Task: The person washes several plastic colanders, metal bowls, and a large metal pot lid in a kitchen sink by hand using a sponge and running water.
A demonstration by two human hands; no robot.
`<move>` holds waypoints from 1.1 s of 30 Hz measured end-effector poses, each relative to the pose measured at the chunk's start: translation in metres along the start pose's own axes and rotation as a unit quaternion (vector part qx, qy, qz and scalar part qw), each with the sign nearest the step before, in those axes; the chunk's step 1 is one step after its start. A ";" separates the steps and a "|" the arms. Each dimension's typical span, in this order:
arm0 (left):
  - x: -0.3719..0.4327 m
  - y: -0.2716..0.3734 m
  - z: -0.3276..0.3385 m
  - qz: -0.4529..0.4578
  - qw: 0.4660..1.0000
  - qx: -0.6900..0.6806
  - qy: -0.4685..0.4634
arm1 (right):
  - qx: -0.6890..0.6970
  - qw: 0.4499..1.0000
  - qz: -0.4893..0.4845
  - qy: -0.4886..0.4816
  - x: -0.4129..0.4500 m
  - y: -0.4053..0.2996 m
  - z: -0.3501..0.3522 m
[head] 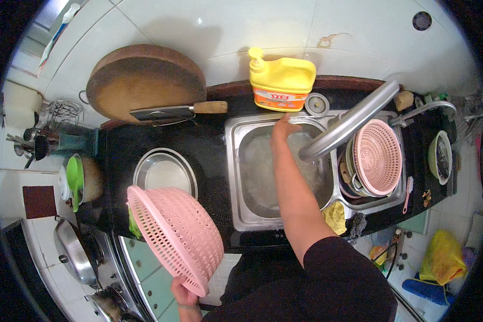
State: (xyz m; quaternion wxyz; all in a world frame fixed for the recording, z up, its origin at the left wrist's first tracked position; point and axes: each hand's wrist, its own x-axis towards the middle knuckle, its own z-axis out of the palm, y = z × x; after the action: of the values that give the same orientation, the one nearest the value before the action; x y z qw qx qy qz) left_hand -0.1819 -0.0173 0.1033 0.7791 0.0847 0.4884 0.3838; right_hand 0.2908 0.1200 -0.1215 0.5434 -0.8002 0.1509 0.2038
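Note:
My left hand (184,292) grips the rim of a pink plastic colander (189,231), which is tipped on its side with its mouth facing left. A bit of green leaf (134,223) shows past the rim; the rest of the contents is hidden. My right arm stretches across the stainless steel sink basin (259,169), which has cloudy water in it. Near the basin's far rim is my right hand (283,129), fingers apart and nothing seen in it. Just beyond it stands a yellow detergent jug (283,82) with a pump top. A thick metal faucet (352,116) slants over the basin.
A round steel pan (165,169) sits on the black counter behind the colander. A cleaver (177,111) lies before a round wooden chopping board (145,82). Another pink colander (378,157) tops stacked bowls in the second basin. A yellow cloth (335,217) drapes the sink's front edge.

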 end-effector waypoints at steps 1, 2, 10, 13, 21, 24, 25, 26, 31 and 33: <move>0.002 0.001 -0.009 -0.004 1.000 -0.012 -0.007 | -0.062 0.998 0.006 -0.013 -0.009 0.005 0.010; 0.005 0.000 -0.011 -0.016 0.999 -0.022 -0.019 | -0.029 0.992 -0.020 -0.122 -0.012 0.023 0.019; 0.035 0.014 0.016 -0.033 0.998 0.059 -0.019 | -0.133 0.868 -0.219 -0.426 -0.157 0.111 -0.024; 0.040 0.010 0.031 -0.069 0.993 0.047 -0.087 | -0.313 0.785 -0.179 -0.503 -0.200 0.105 -0.111; 0.041 -0.002 0.044 -0.031 0.993 0.073 -0.090 | -0.677 0.549 -0.256 -0.419 -0.052 0.074 -0.231; 0.029 -0.006 0.049 0.007 0.994 0.081 -0.072 | -0.583 0.686 -0.225 -0.374 -0.022 0.076 -0.207; 0.024 -0.009 0.051 0.012 0.993 0.090 -0.069 | -0.579 0.704 -0.230 -0.340 -0.010 0.089 -0.194; 0.024 -0.013 0.053 -0.020 0.993 0.092 -0.073 | -0.572 0.723 -0.239 -0.306 0.008 0.103 -0.178; 0.040 -0.049 0.070 -0.117 0.975 0.156 -0.103 | -0.492 0.641 -0.258 -0.529 0.026 0.163 -0.190; 0.030 -0.050 0.056 -0.100 0.980 0.156 -0.073 | -0.191 0.767 0.000 -0.613 -0.066 0.052 -0.190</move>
State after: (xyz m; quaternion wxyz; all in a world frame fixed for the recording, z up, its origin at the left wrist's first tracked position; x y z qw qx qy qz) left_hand -0.1029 -0.0182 0.0857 0.8247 0.1834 0.4895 0.2158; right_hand 0.2398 -0.0745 -0.0696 0.3564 -0.5926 -0.2565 0.6753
